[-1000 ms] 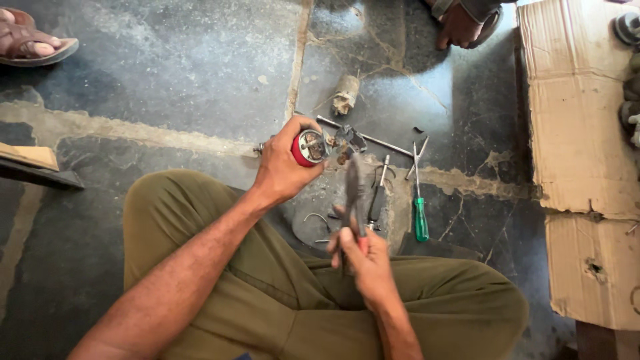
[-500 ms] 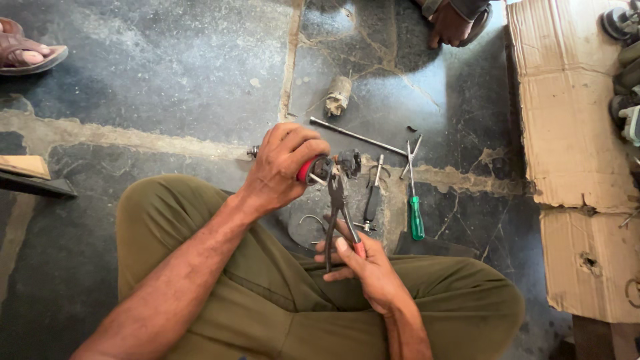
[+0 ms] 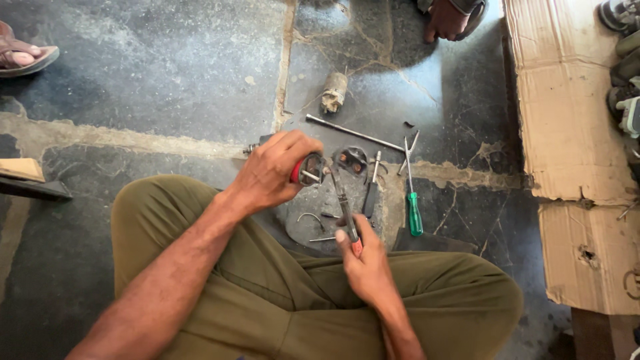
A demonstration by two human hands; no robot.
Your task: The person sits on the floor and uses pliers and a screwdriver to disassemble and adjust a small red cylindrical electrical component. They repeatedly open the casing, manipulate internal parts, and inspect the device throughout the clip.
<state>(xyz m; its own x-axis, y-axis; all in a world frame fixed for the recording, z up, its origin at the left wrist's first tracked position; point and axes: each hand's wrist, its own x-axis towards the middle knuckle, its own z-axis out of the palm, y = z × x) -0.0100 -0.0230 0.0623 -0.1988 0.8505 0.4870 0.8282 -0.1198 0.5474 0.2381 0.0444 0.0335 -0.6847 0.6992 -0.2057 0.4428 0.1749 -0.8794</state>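
Observation:
I sit cross-legged on a dark stone floor. My left hand (image 3: 272,172) grips a small round part with a red body and metal face (image 3: 308,169). My right hand (image 3: 363,261) holds red-handled pliers (image 3: 345,208) by the handles, their jaws pointing up and meeting the part at its right side. Both hands hover just above my lap and a dark flat piece on the floor.
On the floor ahead lie a green-handled screwdriver (image 3: 414,212), a long metal rod (image 3: 353,133), a black-handled tool (image 3: 371,195), a small dark metal part (image 3: 352,160) and a dirty cylinder (image 3: 334,91). Flattened cardboard (image 3: 567,127) lies right. Another person's hand (image 3: 445,19) and a sandalled foot (image 3: 25,56) are nearby.
My left hand has turned the red part downward and lowered it slightly. The pliers have swung up so their jaws now reach the part.

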